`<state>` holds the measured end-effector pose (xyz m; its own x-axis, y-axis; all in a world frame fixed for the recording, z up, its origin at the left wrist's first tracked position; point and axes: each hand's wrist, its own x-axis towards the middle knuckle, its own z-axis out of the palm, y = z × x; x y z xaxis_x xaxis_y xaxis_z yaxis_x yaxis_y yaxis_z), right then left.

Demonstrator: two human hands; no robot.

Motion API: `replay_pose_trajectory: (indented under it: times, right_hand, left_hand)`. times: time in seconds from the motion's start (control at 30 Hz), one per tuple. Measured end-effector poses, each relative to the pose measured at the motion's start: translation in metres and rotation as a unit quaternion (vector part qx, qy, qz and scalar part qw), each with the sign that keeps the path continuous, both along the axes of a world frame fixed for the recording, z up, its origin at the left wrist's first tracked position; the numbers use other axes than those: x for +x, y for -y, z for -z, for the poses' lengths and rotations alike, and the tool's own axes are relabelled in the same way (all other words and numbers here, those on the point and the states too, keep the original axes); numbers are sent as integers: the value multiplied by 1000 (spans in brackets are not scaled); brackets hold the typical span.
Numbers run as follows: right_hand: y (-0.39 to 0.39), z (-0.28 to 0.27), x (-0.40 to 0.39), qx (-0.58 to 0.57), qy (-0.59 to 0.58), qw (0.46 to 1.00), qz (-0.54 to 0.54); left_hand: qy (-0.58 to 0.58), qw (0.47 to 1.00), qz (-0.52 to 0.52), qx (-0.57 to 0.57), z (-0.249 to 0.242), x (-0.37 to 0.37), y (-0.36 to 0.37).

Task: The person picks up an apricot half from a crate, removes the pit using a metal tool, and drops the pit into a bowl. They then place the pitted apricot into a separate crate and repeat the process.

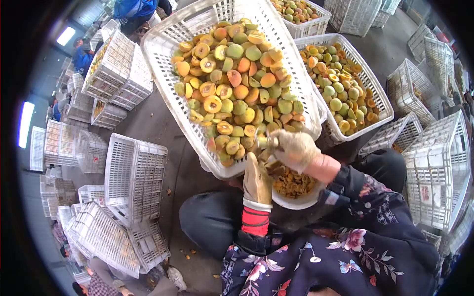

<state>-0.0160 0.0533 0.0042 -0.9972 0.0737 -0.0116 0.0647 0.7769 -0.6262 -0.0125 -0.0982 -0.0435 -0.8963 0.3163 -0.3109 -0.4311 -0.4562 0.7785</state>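
Halved apricots (pixel 232 91) fill a white plastic crate (pixel 168 89) that tilts toward me. At its near edge, my right hand (pixel 297 150), in a pale glove, closes around a small metal tool (pixel 266 142), smeared by motion. My left hand (pixel 257 182), also gloved, is just below and left of the tool, its thumb side up and its fingers curled inward. What lies between the two hands is blurred and mostly hidden. Beneath them, a white bowl (pixel 295 203) holds brown-orange apricot pits or scraps (pixel 294 183), partly covered by my right hand and wrist.
A second crate (pixel 386 111) of apricots stands to the right, with another full crate (pixel 316 27) behind it. Stacked white crates (pixel 134 177) rise at the left, and more crates (pixel 434 172) at the right. A person in blue (pixel 133 9) is at the top left.
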Motion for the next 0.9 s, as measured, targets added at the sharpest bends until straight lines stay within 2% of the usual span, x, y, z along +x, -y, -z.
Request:
replay_pose_trajectory:
  times: [0.03,0.1,0.13,0.17,0.2,0.23,0.27,0.3,0.37,0.5,0.63,0.73,0.83,0.9]
  right_hand:
    - [4,3,12,16,21,999,-34]
    - [5,8,34,-17,2,997,-75]
    - [4,6,43,-41,-17,996,-74]
    - [2,3,51,-44,-17,996,-72]
    - [0,-1,57,-89,10,995,-49]
    - [-3,-3,62,-134,37,990,-27]
    - [-9,-3,64,-139,91,985,-49]
    - [-10,-3,66,-143,89,984,-49]
    - [-9,-2,72,-75,80,989,-99]
    - [-6,4,79,-61,102,985,-126]
    - [-12,-4,84,-47,63,985,-151]
    - [-18,-23,84,-38,86,987,-132]
    - [-25,-27,83,6,67,988,-141]
    - [-26,-22,85,17,74,986,-147]
  left_hand:
    - [4,1000,2,-5,11,6,3]
    - [-140,986,16,-93,-7,7,0]
    - [-183,974,-43,-125,-10,12,-11]
    - [-183,974,-41,-128,-17,12,-12]
    - [-66,996,-39,-36,-25,11,-11]
    - [53,996,-37,56,-29,10,-8]
    - [48,994,-28,93,-28,9,-5]
    - [46,995,-28,89,-30,10,-5]
    - [-115,993,15,-35,-35,12,-6]
    - [2,1000,-20,-16,-55,15,-15]
    - [-3,998,-18,-65,-61,17,-15]
    - [-67,991,15,-115,-61,19,-16]
    - [-268,930,-43,-246,-59,23,-21]
    - [-306,917,-2,-256,-58,21,-12]
